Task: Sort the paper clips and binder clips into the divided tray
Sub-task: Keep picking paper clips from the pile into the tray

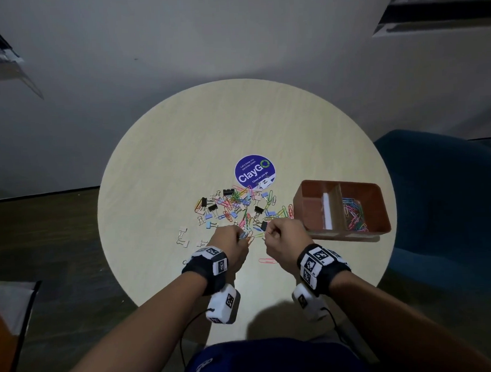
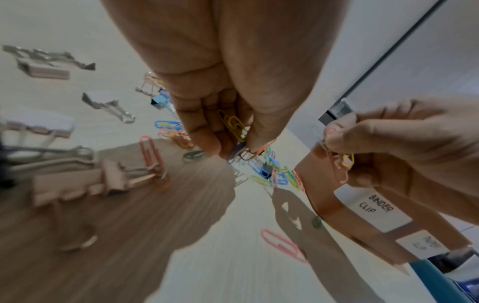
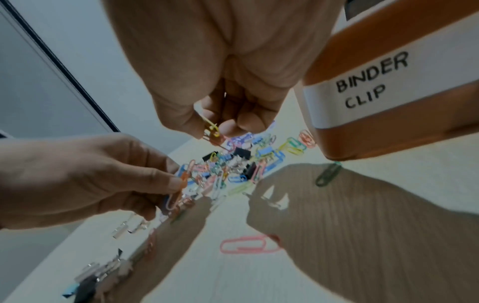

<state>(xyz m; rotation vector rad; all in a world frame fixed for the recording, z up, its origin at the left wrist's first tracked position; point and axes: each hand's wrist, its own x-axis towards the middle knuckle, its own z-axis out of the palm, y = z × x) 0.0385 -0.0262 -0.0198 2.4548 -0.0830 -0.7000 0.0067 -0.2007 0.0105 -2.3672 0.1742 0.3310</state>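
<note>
A mixed pile of coloured paper clips and binder clips [image 1: 237, 208] lies mid-table. My left hand [image 1: 227, 240] hovers at the pile's near edge and pinches several paper clips [image 2: 237, 131], yellow, blue and orange. My right hand [image 1: 283, 234], beside it, pinches a yellow and a pink paper clip [image 3: 213, 129]. The brown divided tray [image 1: 298, 203] stands to the right. Its right compartment holds paper clips [image 1: 354, 213]. Its left one, labelled BINDER CLIP [image 3: 370, 80], shows only a white strip.
A few pale binder clips [image 1: 183, 236] lie left of my left hand. One pink paper clip [image 1: 266, 260] lies near the front between my wrists. A purple round sticker [image 1: 254, 171] marks the table centre. A blue chair [image 1: 450, 191] stands at the right.
</note>
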